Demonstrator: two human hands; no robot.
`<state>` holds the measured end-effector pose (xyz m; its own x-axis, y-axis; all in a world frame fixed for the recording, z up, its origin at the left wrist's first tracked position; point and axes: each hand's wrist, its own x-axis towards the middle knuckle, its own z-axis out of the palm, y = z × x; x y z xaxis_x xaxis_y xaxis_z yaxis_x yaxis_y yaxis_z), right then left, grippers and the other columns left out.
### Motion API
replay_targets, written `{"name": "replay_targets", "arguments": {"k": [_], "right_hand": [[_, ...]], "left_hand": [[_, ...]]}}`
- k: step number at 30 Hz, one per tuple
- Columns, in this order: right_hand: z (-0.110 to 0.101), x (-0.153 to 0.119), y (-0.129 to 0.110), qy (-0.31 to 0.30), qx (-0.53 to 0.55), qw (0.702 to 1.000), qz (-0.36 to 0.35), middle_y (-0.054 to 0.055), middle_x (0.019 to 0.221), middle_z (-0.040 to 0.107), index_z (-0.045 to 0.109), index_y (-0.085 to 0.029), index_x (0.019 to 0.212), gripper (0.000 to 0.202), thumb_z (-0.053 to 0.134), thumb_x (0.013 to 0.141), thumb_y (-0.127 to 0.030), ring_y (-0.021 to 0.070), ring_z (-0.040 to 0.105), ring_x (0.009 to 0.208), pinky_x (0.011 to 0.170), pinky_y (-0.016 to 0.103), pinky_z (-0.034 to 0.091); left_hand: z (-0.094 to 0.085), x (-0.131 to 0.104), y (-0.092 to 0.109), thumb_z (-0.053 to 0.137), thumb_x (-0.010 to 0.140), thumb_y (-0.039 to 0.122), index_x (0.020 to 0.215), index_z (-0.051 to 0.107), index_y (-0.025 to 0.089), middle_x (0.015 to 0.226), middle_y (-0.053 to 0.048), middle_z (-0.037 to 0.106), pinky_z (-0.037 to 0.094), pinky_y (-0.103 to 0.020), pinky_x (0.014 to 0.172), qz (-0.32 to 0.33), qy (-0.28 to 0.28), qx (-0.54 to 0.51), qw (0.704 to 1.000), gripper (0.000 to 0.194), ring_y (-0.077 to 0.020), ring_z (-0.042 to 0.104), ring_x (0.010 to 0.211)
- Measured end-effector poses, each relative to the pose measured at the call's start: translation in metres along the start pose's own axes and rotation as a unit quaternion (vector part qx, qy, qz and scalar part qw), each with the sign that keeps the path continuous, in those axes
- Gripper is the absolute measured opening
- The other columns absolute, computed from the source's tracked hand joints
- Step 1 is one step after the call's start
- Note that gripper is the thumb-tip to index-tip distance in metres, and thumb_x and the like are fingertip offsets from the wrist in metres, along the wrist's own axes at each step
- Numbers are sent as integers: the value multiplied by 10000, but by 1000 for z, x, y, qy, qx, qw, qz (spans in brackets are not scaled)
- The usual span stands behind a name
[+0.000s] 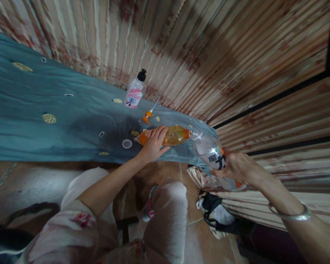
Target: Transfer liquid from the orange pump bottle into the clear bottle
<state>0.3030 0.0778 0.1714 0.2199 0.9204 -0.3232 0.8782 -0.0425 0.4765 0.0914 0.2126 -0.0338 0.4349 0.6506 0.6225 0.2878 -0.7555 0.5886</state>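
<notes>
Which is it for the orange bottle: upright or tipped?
Tipped: the orange bottle is held roughly sideways in the left hand, its neck at the mouth of the clear bottle.

I see two bottles nearly mouth to mouth. The orange bottle (176, 135) is translucent, amber through its bare body, and tipped on its side above the blue cloth (79, 121), its neck pointing right; I can't tell whether it touches the fabric. The larger clear bottle (206, 148), bearing bold black characters and orange label patches, slants with its neck toward the upper left and its base beyond the cloth's edge.
</notes>
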Motion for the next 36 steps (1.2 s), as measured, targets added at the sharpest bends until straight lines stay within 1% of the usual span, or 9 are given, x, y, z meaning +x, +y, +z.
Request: {"name": "replay_targets", "arguments": {"k": [5, 8, 16, 19, 21, 25, 30, 36], "right_hand": [[1, -1, 0, 23, 9, 1000, -15, 22, 466, 482, 512, -192, 606, 418, 566, 695, -597, 165, 521, 474, 418, 268, 189], [1, -2, -1, 30, 2, 999, -15, 30, 473, 492, 514, -191, 610, 434, 557, 692, -615, 168, 528, 479, 419, 267, 191], [1, -1, 0, 24, -3, 1000, -16, 30, 502, 509, 541, -183, 666, 437, 535, 702, -619, 163, 520, 475, 427, 267, 200], [-3, -2, -3, 3, -16, 1000, 0, 36, 511, 516, 541, -181, 665, 454, 530, 700, -633, 169, 519, 480, 442, 274, 204], [-5, -2, -5, -12, -21, 1000, 9, 39, 515, 521, 546, -176, 676, 451, 529, 707, -626, 172, 520, 480, 454, 279, 216], [-7, -2, -6, -18, -12, 1000, 8, 49, 529, 543, 564, -165, 734, 444, 526, 724, -607, 197, 560, 519, 463, 282, 231], [-3, -1, -3, 1, 1, 1000, 5, 56, 533, 567, 572, -157, 807, 483, 540, 704, -627, 218, 588, 530, 452, 277, 238], [-6, -1, -5, -11, 5, 1000, 16, 74, 564, 600, 563, -158, 796, 460, 539, 702, -608, 229, 610, 557, 457, 275, 260]], "left_hand": [[0, 0, 0, 657, 798, 339, 1387, 334, 102, 1406, -216, 440, 349, -510, 1062, -7, -1, 2, 1000, 712, -341, 422, 1303], [0, 0, 1, 656, 798, 335, 1386, 340, 104, 1408, -213, 437, 345, -512, 1064, -11, -2, -7, 1000, 707, -340, 418, 1306], [-3, 1, 2, 655, 803, 339, 1390, 338, 108, 1419, -208, 429, 336, -517, 1076, -15, -9, -16, 1000, 706, -337, 414, 1313], [-3, 1, 1, 634, 820, 376, 1400, 331, 125, 1421, -203, 427, 337, -520, 1077, -15, -6, -21, 1000, 701, -336, 412, 1318], [-2, 0, 1, 619, 828, 437, 1405, 325, 123, 1418, -208, 429, 333, -517, 1080, -12, -4, -24, 1000, 719, -337, 410, 1320], [-2, 0, 1, 551, 847, 545, 1403, 328, 99, 1408, -224, 436, 327, -509, 1083, -11, -2, -33, 999, 747, -335, 411, 1313], [-3, 0, 2, 507, 865, 562, 1407, 325, 100, 1409, -227, 433, 325, -511, 1083, -11, -6, -34, 999, 735, -330, 407, 1319], [-2, 0, 2, 517, 861, 559, 1405, 337, 106, 1409, -216, 435, 327, -503, 1087, -19, 0, -31, 999, 731, -329, 412, 1313]]}}
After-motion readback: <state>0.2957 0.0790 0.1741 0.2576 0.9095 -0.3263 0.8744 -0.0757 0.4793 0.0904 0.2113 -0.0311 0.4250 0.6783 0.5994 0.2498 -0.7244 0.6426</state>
